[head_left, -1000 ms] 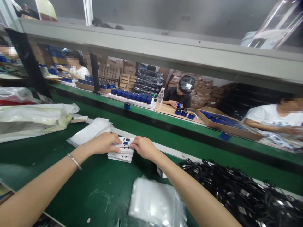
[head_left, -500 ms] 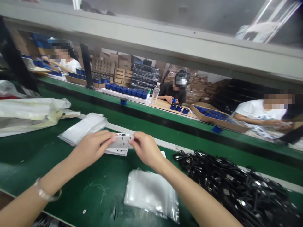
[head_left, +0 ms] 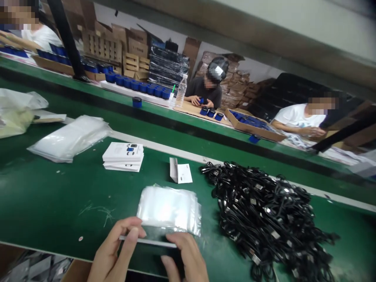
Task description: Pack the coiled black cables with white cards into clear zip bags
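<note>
Between my two hands is a thin white booklet (head_left: 155, 243), seen almost edge-on near the front of the green table. My left hand (head_left: 119, 248) pinches its left end between thumb and fingers. My right hand (head_left: 186, 256) has its fingers curled at the other end, with the thumb lower down; the exact contact is partly hidden. Just beyond my fingertips lies a pile of clear zip bags (head_left: 167, 205). Farther back sit a stack of printed white booklets (head_left: 123, 156) and a small bundle of folded leaflets (head_left: 179, 172).
A heap of black cables (head_left: 261, 211) covers the right side. On the left are a larger pile of plastic bags (head_left: 70, 137) and a crumpled plastic bag (head_left: 17, 111). Across the belt, co-workers sit by blue round items (head_left: 138, 85) and a water bottle (head_left: 181, 91).
Both hands have moved from beside the booklet stack toward me, bringing the white booklet along. It has turned nearly edge-on. The booklet stack and leaflet bundle are now uncovered, and the view has shifted.
</note>
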Demonstrator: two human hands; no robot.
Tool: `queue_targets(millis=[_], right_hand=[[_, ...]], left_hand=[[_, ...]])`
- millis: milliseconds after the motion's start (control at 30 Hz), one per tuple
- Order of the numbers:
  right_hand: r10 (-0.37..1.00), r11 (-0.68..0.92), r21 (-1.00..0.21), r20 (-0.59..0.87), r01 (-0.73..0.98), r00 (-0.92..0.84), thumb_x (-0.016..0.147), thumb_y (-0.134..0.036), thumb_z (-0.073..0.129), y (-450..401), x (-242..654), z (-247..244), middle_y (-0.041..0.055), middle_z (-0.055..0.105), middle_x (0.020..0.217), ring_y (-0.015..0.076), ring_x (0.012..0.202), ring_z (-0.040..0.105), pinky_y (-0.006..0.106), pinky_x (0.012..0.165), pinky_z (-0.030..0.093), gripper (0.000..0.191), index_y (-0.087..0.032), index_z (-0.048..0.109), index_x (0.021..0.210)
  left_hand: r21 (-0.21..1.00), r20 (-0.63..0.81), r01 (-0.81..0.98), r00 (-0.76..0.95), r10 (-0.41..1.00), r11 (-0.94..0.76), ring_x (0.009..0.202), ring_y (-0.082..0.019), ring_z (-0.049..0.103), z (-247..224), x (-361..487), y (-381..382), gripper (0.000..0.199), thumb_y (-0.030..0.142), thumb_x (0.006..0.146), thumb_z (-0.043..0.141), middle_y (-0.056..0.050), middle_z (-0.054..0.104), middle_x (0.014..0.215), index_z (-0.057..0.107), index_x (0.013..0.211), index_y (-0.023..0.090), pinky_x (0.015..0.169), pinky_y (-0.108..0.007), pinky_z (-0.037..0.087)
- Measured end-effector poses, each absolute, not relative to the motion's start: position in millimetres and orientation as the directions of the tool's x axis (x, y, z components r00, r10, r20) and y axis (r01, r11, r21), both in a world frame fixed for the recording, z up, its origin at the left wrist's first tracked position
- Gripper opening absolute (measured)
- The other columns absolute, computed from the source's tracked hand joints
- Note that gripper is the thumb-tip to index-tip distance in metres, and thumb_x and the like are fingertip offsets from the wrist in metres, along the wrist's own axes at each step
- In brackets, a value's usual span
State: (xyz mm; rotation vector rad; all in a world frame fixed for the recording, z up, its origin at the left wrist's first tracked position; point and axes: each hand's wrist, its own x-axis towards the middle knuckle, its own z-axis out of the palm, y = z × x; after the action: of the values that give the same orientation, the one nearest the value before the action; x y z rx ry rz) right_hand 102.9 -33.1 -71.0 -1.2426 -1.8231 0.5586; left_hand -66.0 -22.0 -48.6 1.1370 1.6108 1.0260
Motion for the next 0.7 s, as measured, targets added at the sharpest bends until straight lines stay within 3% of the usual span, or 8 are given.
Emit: queue_targets(millis=[100,233,300,367,467,567,700], right_hand=[[0.942,0.322,-0.773,0.322,0.547,-0.099,0.085,-0.012,0.054,-39.9,96.6,-73.3,0.0095,0.059,0.119,0.0297,0.107,0.059,0.043,0.088,0.053,0.061,-0.033,0.029,0.136],[0.959,0.276,-0.813,0.271,0.512,-0.087,0.09,-0.014,0.047,-43.7,96.2,-78.0,0.0082,0.061,0.116,0.0267,0.105,0.062,0.039,0.087,0.054,0.069,-0.032,0.01,0.145],[0.958,0.271,-0.818,0.283,0.508,-0.055,0.093,-0.02,0.044,-43.6,95.4,-80.0,0.0081,0.062,0.115,0.0253,0.103,0.063,0.037,0.085,0.055,0.066,-0.029,0.006,0.147],[0.948,0.28,-0.818,0.319,0.503,-0.009,0.096,-0.027,0.04,-42.8,92.3,-81.1,0.0068,0.065,0.11,0.0234,0.099,0.065,0.033,0.083,0.055,0.056,-0.028,0.015,0.146],[0.93,0.274,-0.832,0.357,0.482,0.087,0.098,-0.034,0.037,-41.8,86.0,-80.7,0.0034,0.07,0.097,0.0198,0.088,0.068,0.027,0.079,0.053,0.033,-0.028,0.04,0.131],[0.927,0.248,-0.855,0.346,0.455,0.145,0.098,-0.035,0.04,-41.9,82.9,-78.5,-0.0005,0.072,0.088,0.0167,0.077,0.069,0.022,0.072,0.052,0.018,-0.029,0.053,0.109],[0.929,0.263,-0.861,0.348,0.435,0.129,0.098,-0.033,0.041,-41.0,83.2,-77.7,-0.0017,0.072,0.086,0.0155,0.074,0.069,0.021,0.069,0.051,0.015,-0.03,0.055,0.103]], left_hand=[[0.931,-0.24,0.259,-0.099,0.966,0.258,0.095,-0.024,0.058,-44.2,-64.5,-22.3,0.038,0.066,0.083,0.039,-0.002,0.064,0.088,0.053,0.086,0.03,0.084,-0.029,0.047],[0.954,-0.161,0.209,-0.254,0.954,0.217,0.091,-0.021,0.06,-45.6,-50.5,-29.3,0.036,0.063,0.085,0.04,0.0,0.064,0.086,0.048,0.099,0.031,0.088,-0.027,0.045],[0.965,-0.096,0.211,-0.279,0.955,0.158,0.086,-0.019,0.062,-51.1,-49.0,-30.3,0.034,0.06,0.086,0.041,0.001,0.065,0.085,0.047,0.103,0.03,0.082,-0.026,0.048],[0.962,0.006,0.266,-0.24,0.971,0.059,0.079,-0.018,0.063,-58.1,-53.8,-28.9,0.026,0.053,0.087,0.046,0.001,0.065,0.081,0.052,0.094,0.028,0.072,-0.023,0.051],[0.933,0.159,0.346,-0.141,0.977,-0.102,0.074,-0.015,0.064,-64.4,-63.6,-26.6,0.021,0.044,0.089,0.05,0.001,0.065,0.077,0.057,0.082,0.025,0.066,-0.018,0.051],[0.933,0.167,0.339,-0.118,0.979,-0.119,0.073,-0.013,0.064,-61.7,-63.1,-29.4,0.023,0.044,0.09,0.046,0.001,0.066,0.078,0.059,0.086,0.025,0.064,-0.016,0.05],[0.968,0.134,0.238,-0.225,0.965,-0.079,0.079,-0.013,0.063,-57.0,-52.1,-35.1,0.025,0.047,0.091,0.044,0.002,0.066,0.08,0.058,0.093,0.026,0.072,-0.016,0.048]])
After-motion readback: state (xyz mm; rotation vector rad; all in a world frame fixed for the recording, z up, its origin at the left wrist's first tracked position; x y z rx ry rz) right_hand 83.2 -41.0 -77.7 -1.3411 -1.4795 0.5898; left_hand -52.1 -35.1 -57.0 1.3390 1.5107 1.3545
